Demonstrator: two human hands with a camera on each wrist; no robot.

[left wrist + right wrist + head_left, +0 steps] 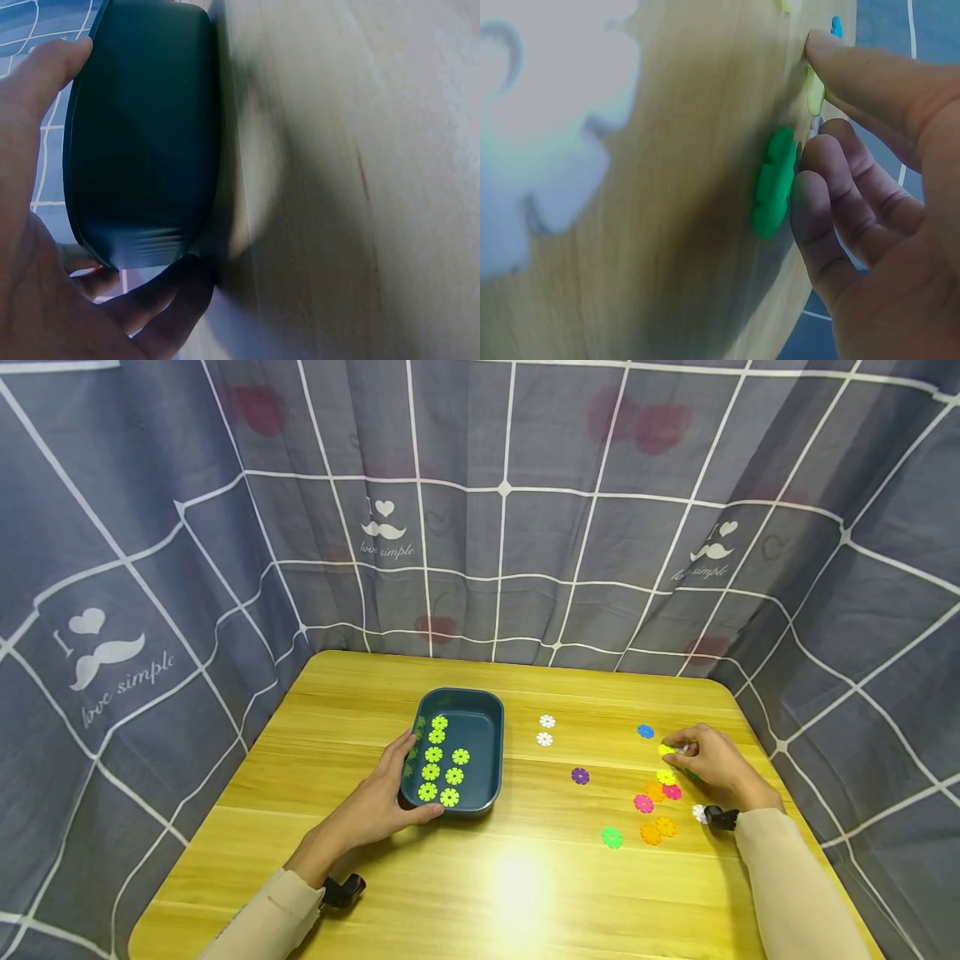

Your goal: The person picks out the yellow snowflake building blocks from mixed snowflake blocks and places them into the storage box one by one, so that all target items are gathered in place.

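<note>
My left hand (pixel 375 806) grips a dark teal tray (pixel 483 735), thumb at the near end and fingers round the left side; in the left wrist view the tray wall (pixel 146 135) stands between thumb and fingers. Several yellow-green snowflake discs (pixel 433 754) lie inside it. At the table's right, my right hand (pixel 712 764) pinches a yellow snowflake disc (pixel 665 749) at its fingertips. Another yellow disc (pixel 666 777) lies just below. Close to the curled fingers in the right wrist view is a green disc (pixel 774 184), with a large blurred white disc (pixel 547 142) nearer the camera.
Two white discs (pixel 546 730) and a purple disc (pixel 580 776) lie right of the tray. Near the right hand are a blue disc (pixel 646 732), pink (pixel 643 803) and orange discs (pixel 651 833), and a light green one (pixel 612 837). A checked curtain (pixel 465 527) surrounds the wooden table (pixel 420 885).
</note>
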